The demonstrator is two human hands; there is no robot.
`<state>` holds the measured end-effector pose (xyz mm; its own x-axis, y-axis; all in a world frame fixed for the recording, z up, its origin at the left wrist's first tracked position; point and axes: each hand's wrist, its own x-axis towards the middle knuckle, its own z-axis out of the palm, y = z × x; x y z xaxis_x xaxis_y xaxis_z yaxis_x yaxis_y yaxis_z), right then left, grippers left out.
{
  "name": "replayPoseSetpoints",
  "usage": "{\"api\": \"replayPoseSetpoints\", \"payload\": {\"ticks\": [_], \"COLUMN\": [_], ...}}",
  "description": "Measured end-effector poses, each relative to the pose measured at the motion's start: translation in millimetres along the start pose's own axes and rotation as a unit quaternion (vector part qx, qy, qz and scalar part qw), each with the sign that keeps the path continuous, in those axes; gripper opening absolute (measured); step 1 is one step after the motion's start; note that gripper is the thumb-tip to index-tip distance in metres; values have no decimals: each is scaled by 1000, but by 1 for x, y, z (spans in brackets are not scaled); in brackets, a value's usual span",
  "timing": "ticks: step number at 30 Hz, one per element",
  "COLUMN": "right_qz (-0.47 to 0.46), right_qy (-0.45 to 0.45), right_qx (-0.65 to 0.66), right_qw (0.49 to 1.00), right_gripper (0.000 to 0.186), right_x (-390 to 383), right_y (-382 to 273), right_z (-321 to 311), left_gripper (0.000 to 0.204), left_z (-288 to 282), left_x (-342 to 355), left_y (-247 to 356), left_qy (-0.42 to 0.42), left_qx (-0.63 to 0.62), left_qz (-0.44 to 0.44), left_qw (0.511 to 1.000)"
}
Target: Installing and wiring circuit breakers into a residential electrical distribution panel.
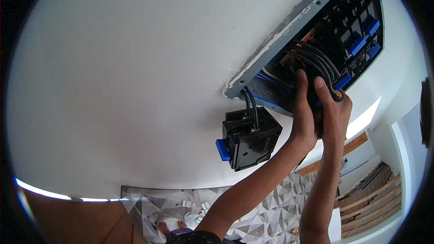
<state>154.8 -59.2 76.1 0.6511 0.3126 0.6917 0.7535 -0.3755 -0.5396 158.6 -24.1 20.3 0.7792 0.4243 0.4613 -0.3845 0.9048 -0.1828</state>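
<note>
Black wires (316,58), thick and curving side by side in a bundle, arch out of the lower part of a grey metal electrical box (280,49) set in a white wall (135,68), toward the upper right of the view. Two bare hands come up to them from below, close beside each other. Right hand (335,110) closes around the lower bend of the bundle, its thumb pointing up along the near side and one wire lying across the crook of the hand. Left hand (305,119) has its thumb raised to the dark mass at the bundle's left; its fingers are hidden, so whether it pinches anything cannot be told.

Blue levers (357,45) stand out among the black parts inside the box, and thin blue wires (266,78) run along its lower corner. Below that corner, a black circuit breaker (253,140) with a blue lever on its left side hangs tilted from two short black leads (251,104).

Far beneath lies a floor (280,199) of grey and white triangles, with wooden rails (370,203) at lower right.
</note>
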Motion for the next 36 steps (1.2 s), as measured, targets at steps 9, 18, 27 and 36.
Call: {"api": "replayPoseSetpoints", "payload": {"ticks": [9, 18, 27, 36], "right_qz": [-14, -17, -6, -17], "right_qy": [11, 15, 5, 11], "right_qx": [8, 15, 29, 47], "right_qw": [1000, 1000, 1000, 999], "right_gripper": [52, 50, 48, 49], "right_x": [-1, 3, 2, -1], "right_y": [1, 6, 3, 3], "right_z": [2, 1, 0, 5], "left_gripper": [59, 59, 55, 54], "left_z": [-3, -3, -1, -5], "left_x": [9, 8, 7, 8], "left_y": [-5, -5, -3, -1], "left_qy": [-1, -8, -6, -6], "left_qx": [14, 11, -6, -7], "left_qz": [33, 31, 30, 16], "left_qw": [999, 999, 1000, 1000]}}
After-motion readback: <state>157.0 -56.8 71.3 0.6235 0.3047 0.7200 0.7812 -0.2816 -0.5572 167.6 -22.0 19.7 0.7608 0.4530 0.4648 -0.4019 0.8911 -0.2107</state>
